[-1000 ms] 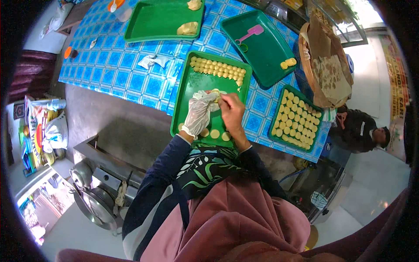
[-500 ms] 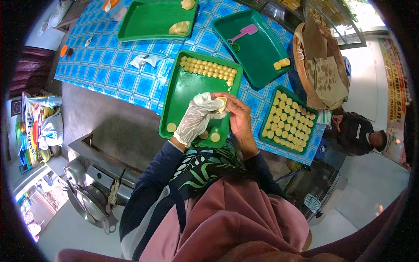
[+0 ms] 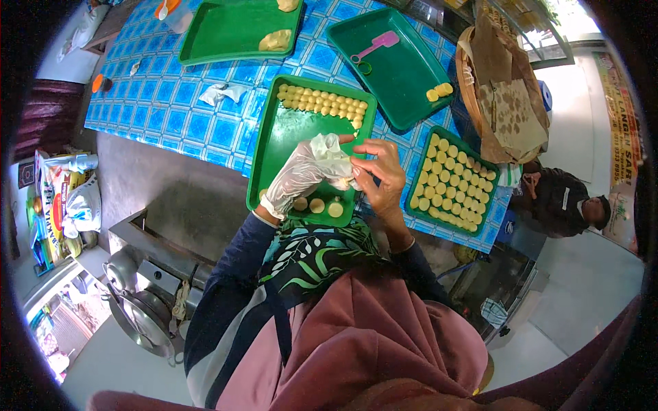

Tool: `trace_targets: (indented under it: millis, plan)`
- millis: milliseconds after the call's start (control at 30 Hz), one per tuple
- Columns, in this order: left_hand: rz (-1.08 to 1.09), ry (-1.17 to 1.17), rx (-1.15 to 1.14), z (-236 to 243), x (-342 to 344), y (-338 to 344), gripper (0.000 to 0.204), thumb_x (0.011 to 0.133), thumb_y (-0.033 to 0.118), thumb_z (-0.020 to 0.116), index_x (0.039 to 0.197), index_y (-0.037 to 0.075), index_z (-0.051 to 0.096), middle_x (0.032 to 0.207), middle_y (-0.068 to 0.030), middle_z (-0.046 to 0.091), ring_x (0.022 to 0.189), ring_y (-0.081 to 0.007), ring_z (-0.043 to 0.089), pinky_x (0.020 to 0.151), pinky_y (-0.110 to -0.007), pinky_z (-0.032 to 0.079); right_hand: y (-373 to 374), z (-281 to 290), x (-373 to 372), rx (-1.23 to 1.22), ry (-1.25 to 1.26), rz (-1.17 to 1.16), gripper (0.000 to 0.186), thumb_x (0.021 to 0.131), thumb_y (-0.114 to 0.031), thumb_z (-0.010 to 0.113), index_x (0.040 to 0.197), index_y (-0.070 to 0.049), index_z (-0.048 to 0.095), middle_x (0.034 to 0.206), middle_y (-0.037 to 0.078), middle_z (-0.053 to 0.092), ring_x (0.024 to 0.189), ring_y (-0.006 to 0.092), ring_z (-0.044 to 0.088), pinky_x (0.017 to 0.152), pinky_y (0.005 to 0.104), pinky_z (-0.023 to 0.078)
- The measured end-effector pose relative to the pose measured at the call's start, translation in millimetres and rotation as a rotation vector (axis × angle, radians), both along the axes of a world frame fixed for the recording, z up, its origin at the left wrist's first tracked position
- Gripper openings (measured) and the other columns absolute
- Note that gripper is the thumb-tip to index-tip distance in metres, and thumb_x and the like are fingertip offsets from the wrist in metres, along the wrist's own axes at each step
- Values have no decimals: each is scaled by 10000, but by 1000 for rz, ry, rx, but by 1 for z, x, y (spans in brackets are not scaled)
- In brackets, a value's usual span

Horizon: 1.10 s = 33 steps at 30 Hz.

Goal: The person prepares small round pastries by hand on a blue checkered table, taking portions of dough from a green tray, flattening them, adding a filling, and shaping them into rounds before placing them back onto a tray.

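Our fingers, left hand gloved and right hand bare, pinch one dough piece above the green tray, and we judge that squeezing harder may tear it or drop it onto the flattened rounds.

Four green trays; three dough discs at near tray's edge; two dough lumps; one pink scoop.

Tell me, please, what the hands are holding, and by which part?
The gloved left hand and bare right hand pinch a small pale dough piece between their fingertips; the exact grip is hidden.
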State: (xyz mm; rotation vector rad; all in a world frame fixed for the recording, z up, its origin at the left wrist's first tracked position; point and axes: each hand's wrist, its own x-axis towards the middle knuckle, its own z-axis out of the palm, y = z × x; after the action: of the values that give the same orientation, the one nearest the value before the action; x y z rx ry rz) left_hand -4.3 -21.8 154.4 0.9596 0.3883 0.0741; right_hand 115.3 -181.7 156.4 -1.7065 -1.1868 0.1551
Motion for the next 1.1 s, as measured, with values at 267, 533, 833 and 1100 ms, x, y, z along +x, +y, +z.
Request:
trace_targets:
  millis: [267,533,833,1100]
  plan:
    - [-21,-61,-88,4,2,3,611,830,59,808,1370,-58,546,1192,-113,674,926,-130,687,759,-267,595,-3,-18,-1,47,870,94,294,817,-39,706,1106,11,736,1156,154,686,1140,277,608,986,397,473]
    - [100,-99,-358,5,-5,10,537,897,69,752,1359,-81,522,1097,-109,688,931,-171,714,789,-265,612,14,-16,-27,100,143,9,506,1046,-386,448,1265,5,683,1323,177,605,1254,300,493,1076,450,372]
    - [222,-94,-292,-7,-2,12,452,946,65,677,1352,-69,528,1134,-115,683,974,-187,702,831,-302,592,44,-26,-58,143,392,-173,749,1083,-546,215,1433,38,526,1514,189,466,1400,328,378,1183,428,270]
    - [232,-162,-325,0,-1,8,316,974,93,655,1266,-17,607,1150,-89,681,1038,-172,683,915,-319,578,58,-27,-43,108,565,-179,806,1072,-598,155,1487,26,452,1514,180,475,1422,294,384,1205,419,247]
